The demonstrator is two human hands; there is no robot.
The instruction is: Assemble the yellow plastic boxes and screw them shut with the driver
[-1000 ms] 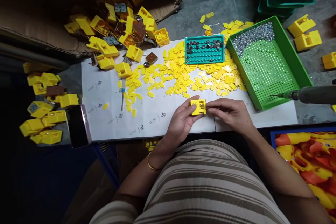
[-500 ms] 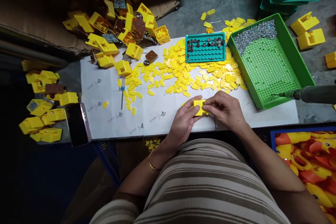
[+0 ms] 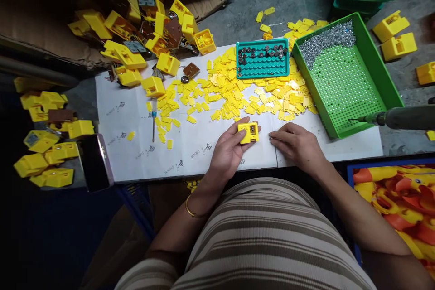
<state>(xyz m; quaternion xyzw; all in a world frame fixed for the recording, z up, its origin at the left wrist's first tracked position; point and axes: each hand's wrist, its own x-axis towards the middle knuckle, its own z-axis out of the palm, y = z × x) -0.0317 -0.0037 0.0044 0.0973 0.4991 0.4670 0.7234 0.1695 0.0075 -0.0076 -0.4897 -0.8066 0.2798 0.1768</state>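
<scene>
My left hand (image 3: 225, 154) grips a small yellow plastic housing (image 3: 244, 134), thumb on its top face. That face has a patch of little holes and an uncovered recess (image 3: 253, 130) with shiny metal inside. To its right, apart from the housing, my right hand (image 3: 299, 146) is closed in a pinch over the white paper. A tiny dark bit shows by its fingertips, too small to name. Beyond both hands lie many loose yellow covers (image 3: 222, 86). A teal tray (image 3: 261, 67) of small dark round parts, perhaps button cells, rests among them.
A green basket (image 3: 370, 77) with silvery screws stands right, an electric screwdriver (image 3: 408, 118) reaching over it. More yellow housings (image 3: 125, 54) with wires and brown boards are piled at the back left. A screwdriver (image 3: 154, 122) and a phone (image 3: 95, 163) lie left.
My hands have moved apart: the right has come off the housing to the right, while the left has shifted slightly left with it. The recess in the housing now shows.
</scene>
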